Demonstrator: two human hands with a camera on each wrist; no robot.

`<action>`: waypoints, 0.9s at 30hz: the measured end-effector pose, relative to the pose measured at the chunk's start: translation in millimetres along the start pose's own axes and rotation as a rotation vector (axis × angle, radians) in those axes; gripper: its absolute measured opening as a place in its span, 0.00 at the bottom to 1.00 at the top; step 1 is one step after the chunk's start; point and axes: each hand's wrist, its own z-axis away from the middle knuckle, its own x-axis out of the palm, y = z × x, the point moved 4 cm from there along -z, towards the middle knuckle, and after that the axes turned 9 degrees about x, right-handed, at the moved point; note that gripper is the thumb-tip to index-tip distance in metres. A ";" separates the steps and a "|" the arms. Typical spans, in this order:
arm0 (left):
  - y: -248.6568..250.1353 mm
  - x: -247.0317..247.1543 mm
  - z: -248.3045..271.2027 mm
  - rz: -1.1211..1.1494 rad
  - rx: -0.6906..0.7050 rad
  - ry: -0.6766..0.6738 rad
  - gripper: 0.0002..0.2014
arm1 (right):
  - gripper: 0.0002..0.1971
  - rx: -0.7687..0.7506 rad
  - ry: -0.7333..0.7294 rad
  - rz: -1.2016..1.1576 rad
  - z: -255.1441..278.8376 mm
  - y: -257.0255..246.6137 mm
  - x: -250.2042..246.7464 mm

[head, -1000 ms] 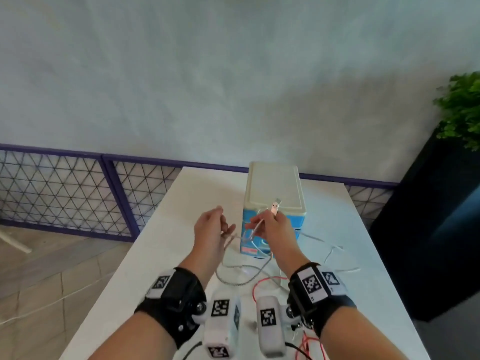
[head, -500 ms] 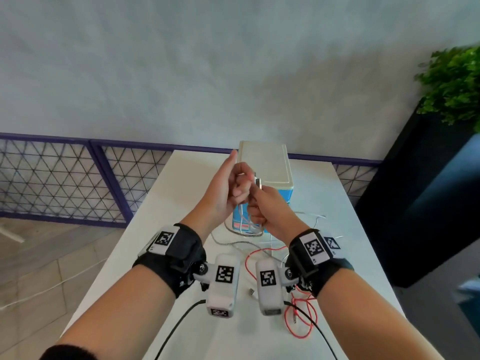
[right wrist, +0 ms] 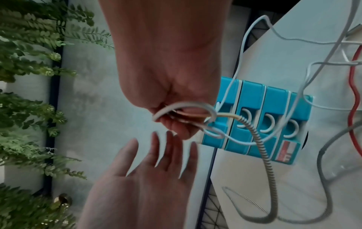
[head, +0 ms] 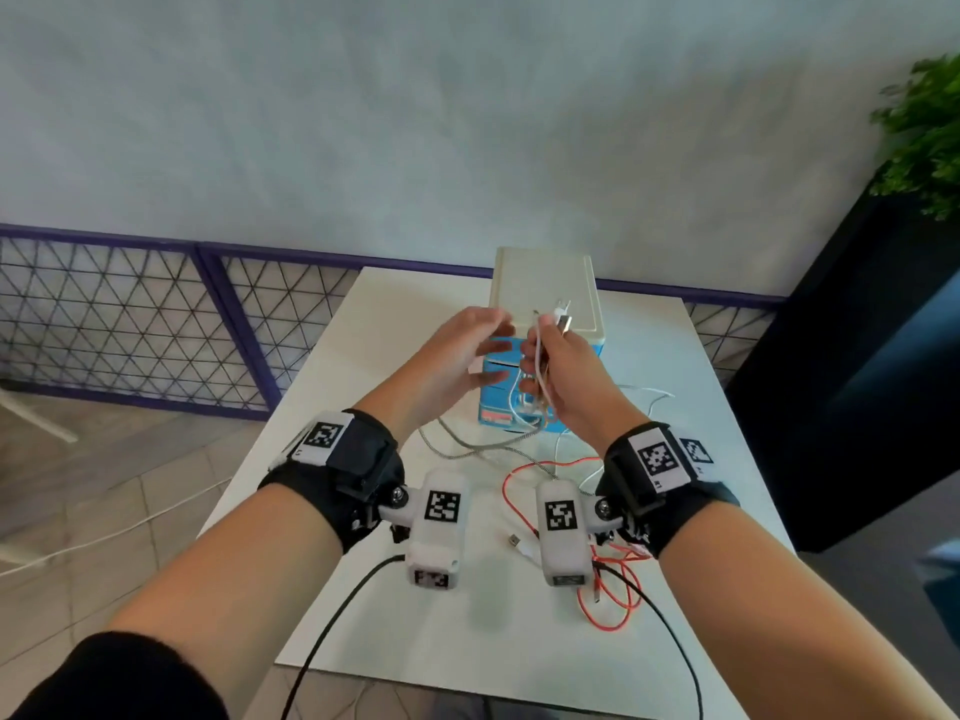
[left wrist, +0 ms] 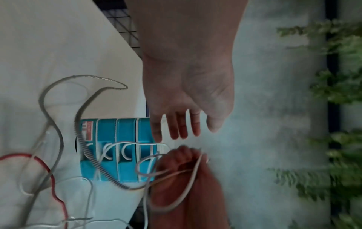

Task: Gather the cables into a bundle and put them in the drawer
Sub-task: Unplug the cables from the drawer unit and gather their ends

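My right hand (head: 558, 366) is raised in front of the blue drawer unit (head: 545, 324) and grips a bunch of white cables (head: 543, 356), their plugs sticking up above the fist. The same fist (right wrist: 176, 114) holds white loops and a grey braided cable (right wrist: 260, 142) that hangs to the table. My left hand (head: 457, 356) is open just left of it, fingers spread, holding nothing; its fingers (left wrist: 178, 124) stand apart from the fist. A red cable (head: 608, 589) lies on the white table (head: 415, 641). All the blue drawers (left wrist: 117, 148) are closed.
The drawer unit stands at the table's far middle, near a grey wall. A purple mesh fence (head: 156, 324) runs behind and left. A dark planter with a green plant (head: 924, 132) stands at the right. A loose plug (head: 517, 542) lies between my wrists.
My left hand let go of the cables and drew a little to the left, opening its fingers. The right hand keeps the bunch, raised in front of the drawer unit.
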 end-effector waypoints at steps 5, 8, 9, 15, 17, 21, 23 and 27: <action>-16.2 27.7 11.1 -0.353 0.078 -0.234 0.32 | 0.17 0.000 -0.060 -0.361 3.9 -11.1 1.2; -32.6 29.2 17.1 -0.512 0.085 -0.320 0.24 | 0.15 0.041 -0.136 -0.472 8.3 -12.4 -1.5; -37.8 29.7 19.0 -0.552 0.089 -0.326 0.16 | 0.14 0.033 -0.163 -0.479 9.4 -13.5 -3.2; -57.0 11.1 12.8 -1.226 0.347 -0.303 0.14 | 0.13 -0.082 -0.096 -0.215 5.9 -23.0 -16.8; -64.6 0.8 10.1 -1.305 0.315 -0.362 0.15 | 0.13 -0.114 -0.032 -0.153 5.1 -26.0 -20.9; -76.7 -19.0 8.1 -1.246 0.174 -0.359 0.16 | 0.14 -0.172 0.066 -0.096 7.2 -35.1 -35.4; -81.8 -26.3 5.8 -1.299 0.142 -0.312 0.16 | 0.13 -0.219 0.085 0.019 10.2 -38.5 -39.8; -90.9 -32.3 1.7 -1.492 0.178 -0.285 0.14 | 0.16 -0.316 0.178 0.255 12.1 -38.9 -42.7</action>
